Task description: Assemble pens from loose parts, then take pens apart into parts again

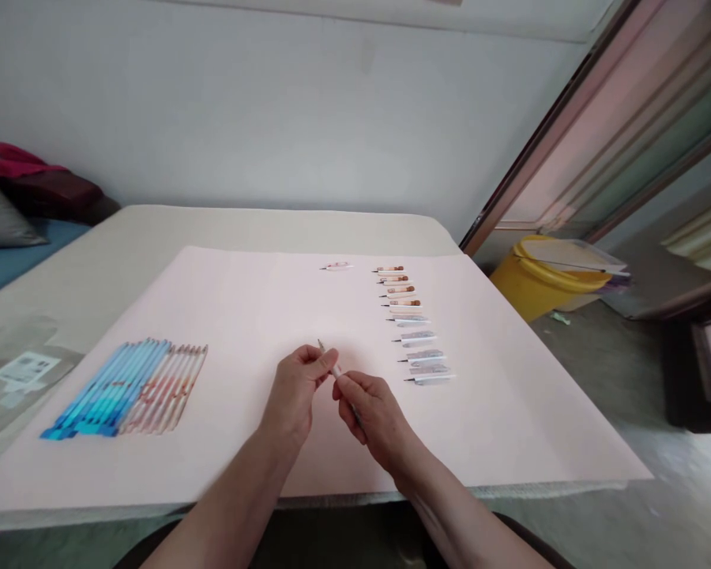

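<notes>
Both my hands meet over the middle of a pale pink sheet spread on the table. My left hand pinches the tip end of a thin pen, its point sticking up to the left. My right hand is closed round the pen's rear part, which is mostly hidden by the fingers. A row of blue and pink pen barrels lies to my left. A column of several short pen front pieces lies beyond my right hand, and one more piece lies apart at the far middle.
A clear plastic wrapper with a label lies on the table at left. Cushions and red cloth sit at the far left. On the floor to the right stand a yellow bucket with a lid and a dark frame.
</notes>
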The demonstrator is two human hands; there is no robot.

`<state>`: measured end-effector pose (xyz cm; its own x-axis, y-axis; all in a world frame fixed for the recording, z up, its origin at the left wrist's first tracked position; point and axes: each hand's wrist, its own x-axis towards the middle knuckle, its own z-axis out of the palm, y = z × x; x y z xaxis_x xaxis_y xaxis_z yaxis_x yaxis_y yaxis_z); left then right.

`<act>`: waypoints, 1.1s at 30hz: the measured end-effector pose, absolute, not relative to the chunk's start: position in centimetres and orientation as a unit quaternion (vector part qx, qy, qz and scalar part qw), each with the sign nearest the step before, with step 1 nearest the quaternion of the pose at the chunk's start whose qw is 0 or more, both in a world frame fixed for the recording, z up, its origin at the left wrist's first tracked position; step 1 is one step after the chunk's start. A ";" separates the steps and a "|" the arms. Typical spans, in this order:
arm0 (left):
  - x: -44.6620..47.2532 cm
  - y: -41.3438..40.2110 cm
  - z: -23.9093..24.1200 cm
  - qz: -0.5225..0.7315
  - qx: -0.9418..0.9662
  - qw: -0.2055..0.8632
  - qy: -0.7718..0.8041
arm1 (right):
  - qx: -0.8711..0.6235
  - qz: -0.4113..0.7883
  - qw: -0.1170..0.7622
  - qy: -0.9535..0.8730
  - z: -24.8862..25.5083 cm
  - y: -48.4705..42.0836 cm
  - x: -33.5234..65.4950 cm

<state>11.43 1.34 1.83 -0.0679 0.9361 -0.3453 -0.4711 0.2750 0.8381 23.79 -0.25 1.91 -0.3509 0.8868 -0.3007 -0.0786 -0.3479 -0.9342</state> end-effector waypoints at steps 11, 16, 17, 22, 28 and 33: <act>10.6 1.1 2.0 0.549 0.271 0.622 0.488 | -0.484 0.654 0.311 -0.492 2.2 -0.2 23.9; 10.5 1.1 2.3 0.517 0.214 0.717 0.416 | -0.468 0.653 0.332 -0.494 2.2 -0.2 24.0; 10.5 1.1 2.3 0.521 0.212 0.722 0.403 | -0.463 0.655 0.334 -0.496 2.2 -0.2 24.1; 10.4 1.0 2.0 0.544 0.256 0.664 0.445 | -0.465 0.661 0.315 -0.497 2.2 -0.4 24.2; 10.4 1.0 2.6 0.531 0.219 0.723 0.384 | -0.471 0.653 0.323 -0.497 2.3 -0.2 24.5; 10.1 1.1 1.9 0.541 0.254 0.677 0.429 | -0.473 0.658 0.311 -0.496 2.1 -0.3 24.2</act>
